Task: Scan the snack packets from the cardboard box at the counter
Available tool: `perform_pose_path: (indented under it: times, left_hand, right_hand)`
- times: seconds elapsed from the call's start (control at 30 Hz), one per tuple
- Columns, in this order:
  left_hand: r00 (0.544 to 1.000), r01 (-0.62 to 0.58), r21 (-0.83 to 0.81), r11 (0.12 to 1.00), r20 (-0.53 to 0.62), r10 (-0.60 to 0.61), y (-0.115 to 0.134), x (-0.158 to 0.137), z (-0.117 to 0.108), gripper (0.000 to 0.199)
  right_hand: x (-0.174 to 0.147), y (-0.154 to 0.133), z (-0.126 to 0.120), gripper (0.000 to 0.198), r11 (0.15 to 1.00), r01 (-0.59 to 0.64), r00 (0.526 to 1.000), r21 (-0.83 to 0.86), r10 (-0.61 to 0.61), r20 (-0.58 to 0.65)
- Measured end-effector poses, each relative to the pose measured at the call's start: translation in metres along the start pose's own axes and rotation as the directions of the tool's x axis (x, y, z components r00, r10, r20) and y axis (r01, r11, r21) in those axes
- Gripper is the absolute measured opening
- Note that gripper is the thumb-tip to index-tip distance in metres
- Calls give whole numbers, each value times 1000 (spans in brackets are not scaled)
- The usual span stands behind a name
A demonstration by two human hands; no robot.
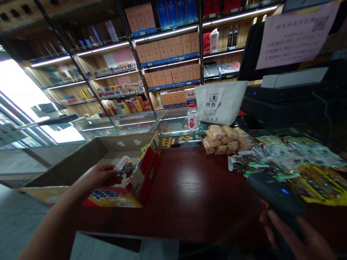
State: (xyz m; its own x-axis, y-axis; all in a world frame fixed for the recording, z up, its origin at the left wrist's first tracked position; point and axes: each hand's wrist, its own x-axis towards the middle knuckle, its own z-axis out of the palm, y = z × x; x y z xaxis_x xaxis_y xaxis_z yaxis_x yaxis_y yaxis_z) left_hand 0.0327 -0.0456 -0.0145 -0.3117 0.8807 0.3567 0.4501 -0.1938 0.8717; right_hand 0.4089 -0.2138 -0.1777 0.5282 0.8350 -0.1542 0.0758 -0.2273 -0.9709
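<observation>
At the near wall of an open cardboard box (pixel 108 193), my left hand (pixel 104 175) pinches a small clear snack packet (pixel 127 168) with dark contents, held inside the box opening. A green packet (pixel 144 148) shows by the box's right wall. My right hand (pixel 292 231) is wrapped round the handle of a dark barcode scanner (pixel 276 191) with a blue light, over the counter's right side. Beyond the scanner lie similar dark snack packets (pixel 246 162) and yellow-edged packets (pixel 317 180).
On the brown counter (pixel 189 180), wrapped bread-like snacks (pixel 225 139) sit at the back. A red-capped jar (pixel 193 117) and a white bag (pixel 222 101) stand on the glass case (pixel 141 122). Silvery packets (pixel 292 148) lie to the right, below a screen with a pink sheet (pixel 295 36).
</observation>
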Motion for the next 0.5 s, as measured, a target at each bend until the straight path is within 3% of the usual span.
perform_pose_path:
  times: [0.13,0.2,0.3,0.37,0.43,0.47,0.5]
  left_hand:
    - [999,-38,177,983,11,37,-3,5,5,21]
    - [993,-38,322,946,116,1,-11,20,-3,15]
    - [908,-53,548,835,374,-187,-26,45,-21,12]
    - [851,-68,602,796,452,-269,-34,57,-29,15]
    - [819,-39,572,819,488,-302,-38,62,-30,15]
    - [835,-3,525,851,469,-287,-39,62,-29,12]
    - [886,24,449,893,404,-227,-38,61,-28,10]
  right_hand:
    - [0,5,-4,56,997,38,999,68,-39,5]
    - [-1,6,-5,55,995,67,998,79,-66,-12]
    - [-2,5,-6,52,996,60,998,70,-59,-18]
    - [-4,3,-5,50,995,48,999,88,-48,-10]
    - [-5,1,-4,51,992,28,1000,123,-28,1]
    - [-5,-1,-4,52,991,10,1000,133,-11,9]
    - [-6,-3,-4,54,991,-11,1000,134,9,15]
